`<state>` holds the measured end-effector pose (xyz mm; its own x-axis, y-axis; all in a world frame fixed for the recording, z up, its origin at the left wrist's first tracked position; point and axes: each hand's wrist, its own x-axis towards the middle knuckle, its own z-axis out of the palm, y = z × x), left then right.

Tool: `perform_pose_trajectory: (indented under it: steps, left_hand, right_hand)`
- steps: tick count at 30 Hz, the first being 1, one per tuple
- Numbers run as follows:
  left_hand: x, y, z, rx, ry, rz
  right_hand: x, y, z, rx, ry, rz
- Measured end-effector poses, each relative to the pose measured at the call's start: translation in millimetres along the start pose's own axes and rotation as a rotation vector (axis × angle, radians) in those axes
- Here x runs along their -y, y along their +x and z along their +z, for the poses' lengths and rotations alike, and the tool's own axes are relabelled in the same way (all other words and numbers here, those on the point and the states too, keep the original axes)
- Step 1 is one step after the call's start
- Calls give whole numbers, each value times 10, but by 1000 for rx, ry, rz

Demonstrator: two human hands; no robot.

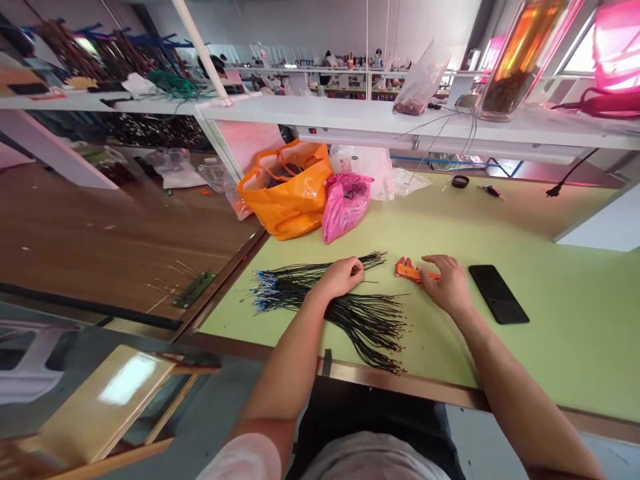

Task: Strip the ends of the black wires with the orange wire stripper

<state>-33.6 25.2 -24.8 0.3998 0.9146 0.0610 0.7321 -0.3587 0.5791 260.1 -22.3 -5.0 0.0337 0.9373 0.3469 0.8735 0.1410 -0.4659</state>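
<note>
My left hand [343, 276] is closed over the spread of thin black wires [370, 320] on the table. Its thumb and fingers are pinched together, and a single black wire end sticks out to the right just below them. Blue tips [266, 291] gather at the bundle's left end; copper-coloured tips fan out at the right. To the right, my right hand [447, 285] is around the handles of an orange hand tool [407, 269] that looks like a wire stripper. Its jaws point left toward the wires, a little apart from them. Part of the handles is hidden by my thumb and palm.
A black phone [499, 294] lies right of my right hand. Behind the wires stand an orange bag [290, 200] and a pink plastic bag [346, 207]. A white shelf [320, 110] crosses above the green table [565, 320]. A wooden stool [107, 400] stands lower left.
</note>
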Motion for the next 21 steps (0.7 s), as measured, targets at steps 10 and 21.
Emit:
perform_pose_trajectory:
  steps: [10,21]
  left_hand:
    - [85,43,69,-51,-146,19]
    - [23,24,9,-2,-81,24]
  right_hand:
    - [655,163,536,440,-30,-61]
    - [693,63,672,454,-317,-284]
